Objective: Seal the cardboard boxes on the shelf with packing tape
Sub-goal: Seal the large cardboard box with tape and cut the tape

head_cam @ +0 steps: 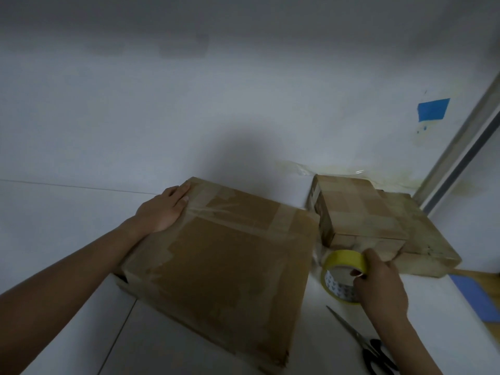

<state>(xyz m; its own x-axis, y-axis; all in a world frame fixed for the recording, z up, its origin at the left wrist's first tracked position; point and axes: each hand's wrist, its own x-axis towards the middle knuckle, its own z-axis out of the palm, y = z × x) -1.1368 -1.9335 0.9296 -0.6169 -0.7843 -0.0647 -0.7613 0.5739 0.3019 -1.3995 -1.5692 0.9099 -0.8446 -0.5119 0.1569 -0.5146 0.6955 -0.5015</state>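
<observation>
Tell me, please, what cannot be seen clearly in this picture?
- Head view: the print inside the tape roll is too small to read.
- Head view: the right hand covers part of the roll, so no free end shows.
- Head view: the right forearm hides part of the scissors handles.
- Head view: the small box covers much of the flat box beneath.

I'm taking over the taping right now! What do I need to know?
Left hand: lies flat on the far left corner of the large cardboard box.
Right hand: grips the yellow packing tape roll, between that box and the stacked pair on the right.
Scissors: on the shelf, beside the right forearm.
Done: tape strips already cross the large box's top. The small box and the flat box under it also show tape.
Left: no tape runs from the roll to any box. I cannot tell which seams still need sealing.
</observation>
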